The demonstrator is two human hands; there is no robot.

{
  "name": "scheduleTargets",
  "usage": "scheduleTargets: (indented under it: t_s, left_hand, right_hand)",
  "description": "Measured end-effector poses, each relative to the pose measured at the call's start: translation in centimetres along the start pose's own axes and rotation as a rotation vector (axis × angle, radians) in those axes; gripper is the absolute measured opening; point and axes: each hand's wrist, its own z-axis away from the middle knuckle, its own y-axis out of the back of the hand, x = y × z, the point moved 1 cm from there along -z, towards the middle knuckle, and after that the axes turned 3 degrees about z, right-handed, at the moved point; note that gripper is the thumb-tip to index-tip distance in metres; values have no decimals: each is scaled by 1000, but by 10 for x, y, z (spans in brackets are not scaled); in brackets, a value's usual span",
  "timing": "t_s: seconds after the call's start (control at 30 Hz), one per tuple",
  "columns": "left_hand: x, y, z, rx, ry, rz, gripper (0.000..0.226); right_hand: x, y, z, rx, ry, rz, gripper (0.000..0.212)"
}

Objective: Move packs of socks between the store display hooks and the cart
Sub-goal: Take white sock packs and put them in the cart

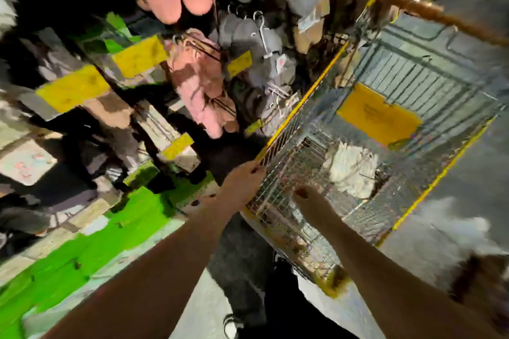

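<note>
The view is blurred and tilted. A wire cart [303, 107] with yellow rim edging stands at centre right. A white pack of socks [349, 170] lies at its bottom. My left hand [245, 181] grips the cart's near rim at the corner. My right hand [305, 195] reaches inside the cart, fingers curled near the mesh; whether it holds anything I cannot tell. Pink packs of socks [198, 85] and grey packs of socks [256, 36] hang on display hooks to the left of the cart.
Display shelves with yellow price tags [73, 88] and a green strip [82, 250] fill the left side. A yellow sign [380, 115] sits on the cart's far panel. More hanging goods crowd the top. Grey floor lies to the right.
</note>
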Motion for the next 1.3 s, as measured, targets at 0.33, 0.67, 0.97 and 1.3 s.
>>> scheduleTargets:
  t_s: [0.33,0.67,0.97,1.3]
  left_hand:
    - [23,-130,-144,-286,121,-201,30]
    - [18,-254,-280,-479,180,-75,26]
    - [-2,-317,-343,-582,179,56,46]
    - [-33,-335,-346,-637,247,216,28]
  right_hand:
    - [110,57,-129,45,-408,-33,33]
    - [194,96,-267,225,-580,-171,61]
    - [227,76,-354,359,-645,-153,85]
    - [234,58,-382,310,-693,-95,75]
